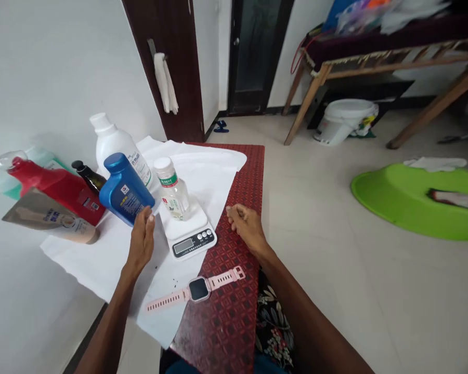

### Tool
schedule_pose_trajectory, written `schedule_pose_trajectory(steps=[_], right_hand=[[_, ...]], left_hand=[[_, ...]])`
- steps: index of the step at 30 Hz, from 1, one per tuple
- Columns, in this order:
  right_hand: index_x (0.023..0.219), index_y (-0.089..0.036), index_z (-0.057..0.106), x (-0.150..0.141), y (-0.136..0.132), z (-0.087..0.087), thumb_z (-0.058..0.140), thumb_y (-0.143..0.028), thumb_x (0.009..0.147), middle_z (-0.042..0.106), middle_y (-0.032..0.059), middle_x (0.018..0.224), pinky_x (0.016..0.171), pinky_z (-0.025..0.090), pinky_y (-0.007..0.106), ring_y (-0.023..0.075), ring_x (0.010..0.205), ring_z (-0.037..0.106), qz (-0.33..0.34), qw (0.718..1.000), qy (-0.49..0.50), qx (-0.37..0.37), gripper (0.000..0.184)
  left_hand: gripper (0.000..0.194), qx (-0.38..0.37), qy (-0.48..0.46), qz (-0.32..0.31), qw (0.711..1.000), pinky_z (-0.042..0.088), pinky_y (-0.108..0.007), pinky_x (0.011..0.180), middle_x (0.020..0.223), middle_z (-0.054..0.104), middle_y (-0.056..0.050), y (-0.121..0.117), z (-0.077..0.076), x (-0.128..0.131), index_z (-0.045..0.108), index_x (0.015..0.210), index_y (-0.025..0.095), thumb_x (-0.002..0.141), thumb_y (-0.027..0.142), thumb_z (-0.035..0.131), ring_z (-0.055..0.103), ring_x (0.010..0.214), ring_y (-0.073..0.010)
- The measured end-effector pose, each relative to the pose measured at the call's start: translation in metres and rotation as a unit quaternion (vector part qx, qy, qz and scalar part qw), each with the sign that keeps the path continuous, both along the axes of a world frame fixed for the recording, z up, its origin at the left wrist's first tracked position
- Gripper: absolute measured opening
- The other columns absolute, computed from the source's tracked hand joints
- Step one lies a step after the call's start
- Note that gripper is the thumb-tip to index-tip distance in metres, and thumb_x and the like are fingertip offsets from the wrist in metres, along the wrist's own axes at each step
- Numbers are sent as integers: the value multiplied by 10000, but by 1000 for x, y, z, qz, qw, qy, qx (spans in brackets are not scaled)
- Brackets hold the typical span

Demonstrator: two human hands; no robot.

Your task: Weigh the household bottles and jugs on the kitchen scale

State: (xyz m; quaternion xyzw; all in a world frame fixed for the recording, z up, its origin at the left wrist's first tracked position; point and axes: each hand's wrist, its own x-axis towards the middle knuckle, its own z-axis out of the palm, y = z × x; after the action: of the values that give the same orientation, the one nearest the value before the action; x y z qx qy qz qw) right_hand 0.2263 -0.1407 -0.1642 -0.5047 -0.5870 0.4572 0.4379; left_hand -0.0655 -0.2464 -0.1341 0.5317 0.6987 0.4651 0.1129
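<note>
A clear plastic jar [177, 197] with a white cap and a green-and-white label stands on a white digital kitchen scale [193, 241], whose display looks blank. To its left is my left hand [141, 236], empty, fingers stretched out and held edge-on close to a blue bottle [125, 195]. My right hand [246, 224] is on the other side of the scale, over the red patterned tabletop, with its fingers curled in and nothing visible in them. In front of the scale lies a pink-strapped smartwatch [198, 289], laid out flat with a dark screen.
Along the wall stand a large white bottle [115, 143], a small dark bottle [89, 177], a red bottle [58, 187] and a beige squeeze tube [56, 221]. White cloth [117, 259] covers part of the red table [218, 332]. A green basin [405, 202] lies on the floor at right.
</note>
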Motion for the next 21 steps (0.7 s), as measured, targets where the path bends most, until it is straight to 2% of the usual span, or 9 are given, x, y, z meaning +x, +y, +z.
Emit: schedule_pose_trajectory(steps=[3,6,8,10,12,14,17,19,21], right_hand=[[750,-239,573,1,2,13,668,-738,843,632,8,673,547,471,299,158,578,588,20,998,42,-31,516],[1082,-231,648,-20,-1,36,830,-683,744,750,106,1111,811,610,404,255,980,724,22,998,35,36,593],[1372,-271,566,-43,-3,51,914,-625,673,614,156,1505,1021,582,516,328,1322,634,44,995,21,90,857],[1535,-294,442,-67,-2,62,958,-577,633,442,168,1681,1184,474,592,360,1517,476,66,990,-7,125,1077],[1591,-281,378,-86,2,69,981,-538,609,424,179,1696,1263,388,611,363,1564,423,93,986,-31,133,1181],[1584,-254,385,-98,5,73,983,-505,614,531,179,1613,1249,413,597,354,1496,510,123,984,-47,123,1167],[1431,-228,520,-106,7,76,947,-484,672,713,127,1365,1098,548,541,312,1235,688,139,982,-61,110,908],[1255,-230,602,-108,6,77,930,-500,690,762,80,1204,994,591,503,282,1077,723,135,982,-69,108,707],[1131,-238,628,-109,5,77,932,-523,676,775,49,1103,935,599,475,263,989,723,131,984,-63,105,617]], left_hand=[[600,-21,22,1,1000,533,-517,1099,1313,721,-183,-4,-18,-13,651,1302,159,1036,649,428,701,1196,-313],[541,-30,21,4,999,565,-493,1027,1208,755,-170,-2,-24,-19,681,1209,150,1031,578,401,729,1069,-298],[511,-37,19,1,999,570,-473,1004,1188,761,-165,0,-24,-21,691,1174,152,1024,546,403,733,1042,-292],[486,-43,32,0,999,567,-460,996,1179,761,-161,0,-25,-22,700,1153,154,1015,524,417,730,1049,-295],[470,-47,54,3,997,563,-458,989,1176,760,-163,0,-28,-23,706,1142,156,1004,506,423,726,1066,-305],[464,-47,77,7,996,561,-462,984,1166,758,-166,0,-33,-24,709,1131,160,995,497,419,724,1075,-315],[469,-41,109,5,993,567,-459,961,1153,752,-164,3,-40,-26,702,1151,166,996,496,407,728,1056,-317],[474,-36,130,2,991,576,-451,918,1137,745,-161,4,-44,-27,696,1170,167,999,496,400,730,1015,-312],[475,-34,146,1,989,581,-445,872,1120,738,-157,4,-46,-27,693,1176,167,1003,493,394,730,975,-307]])
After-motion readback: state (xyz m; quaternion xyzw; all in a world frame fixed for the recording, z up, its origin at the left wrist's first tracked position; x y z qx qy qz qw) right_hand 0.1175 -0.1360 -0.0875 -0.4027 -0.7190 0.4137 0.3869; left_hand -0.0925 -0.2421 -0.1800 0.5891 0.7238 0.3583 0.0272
